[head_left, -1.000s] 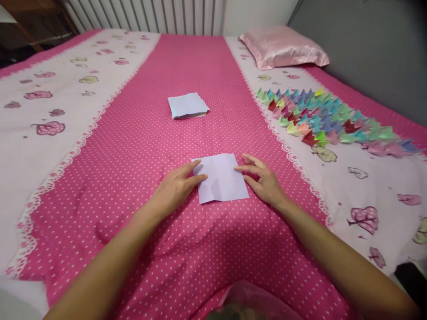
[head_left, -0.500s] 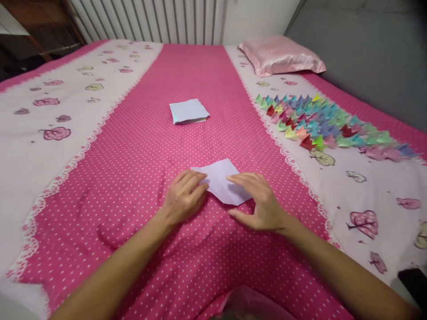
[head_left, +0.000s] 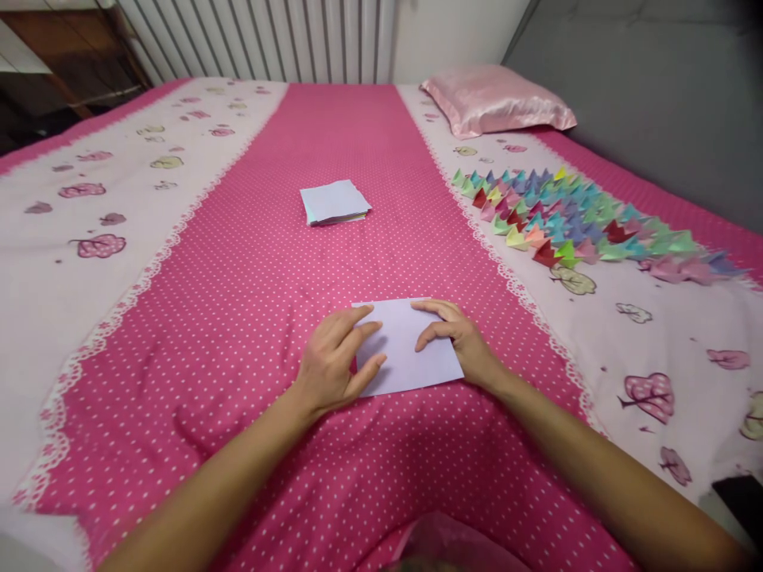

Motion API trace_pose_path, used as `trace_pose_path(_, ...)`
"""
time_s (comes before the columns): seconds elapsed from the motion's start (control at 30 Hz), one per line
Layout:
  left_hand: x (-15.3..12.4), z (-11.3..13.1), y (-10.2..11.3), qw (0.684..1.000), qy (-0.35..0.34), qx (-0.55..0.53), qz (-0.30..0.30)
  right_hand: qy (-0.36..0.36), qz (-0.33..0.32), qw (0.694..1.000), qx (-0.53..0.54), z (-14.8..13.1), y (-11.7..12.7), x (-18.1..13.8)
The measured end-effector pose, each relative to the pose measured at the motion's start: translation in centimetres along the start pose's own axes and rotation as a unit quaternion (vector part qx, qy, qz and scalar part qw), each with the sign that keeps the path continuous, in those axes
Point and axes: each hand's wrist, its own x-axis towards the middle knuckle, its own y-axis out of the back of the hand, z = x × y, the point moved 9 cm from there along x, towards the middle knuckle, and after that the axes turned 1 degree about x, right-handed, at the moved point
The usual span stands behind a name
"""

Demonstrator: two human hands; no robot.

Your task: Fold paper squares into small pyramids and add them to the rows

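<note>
A pale lilac sheet of paper (head_left: 405, 361) lies squarely in front of me on the pink dotted bedspread. Over its left side my left hand (head_left: 339, 357) rests with fingers and thumb spread, fingertips on or just above the sheet. My right hand (head_left: 462, 338) grips the right side. Its thumb lies on top of the paper, a finger runs along the far edge, and the other fingers are hidden behind the sheet. Farther off sits a stack of paper squares (head_left: 335, 202), the top one pale blue.
Rows of small folded paper shapes (head_left: 584, 214) in many colours cover the bed to the right. Behind them lies a pink satin pillow (head_left: 497, 99). A white radiator (head_left: 268, 40) stands beyond the bed. A dark object (head_left: 739, 504) shows at the lower right edge.
The lilac sheet has turned from a slanted position to lie square and flatter. My right hand has shifted to its right edge, and my left fingers have spread apart.
</note>
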Motion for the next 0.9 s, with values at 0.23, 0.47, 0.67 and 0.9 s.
trace_pose_path(0.23,-1.4,-1.4,-6.1,0.969,0.075,0.049,-0.231,-0.067,-0.004,0.998,-0.01,2.6,2.1,0.3)
trace_pose_path(0.47,-1.9,-1.6,-7.1,0.959,0.074,0.08,-0.26,-0.061,0.051,0.992,-0.097,-0.4,3.0,0.9)
trace_pose_path(0.67,-2.0,-1.4,-7.3,0.96,0.058,0.092,-0.257,0.034,-0.162,0.961,-0.22,-3.4,-6.0,-0.5)
trace_pose_path(0.9,-1.9,-1.4,-7.3,0.959,0.056,0.106,-0.258,-0.004,-0.168,0.945,-0.281,-0.9,-6.4,-1.0)
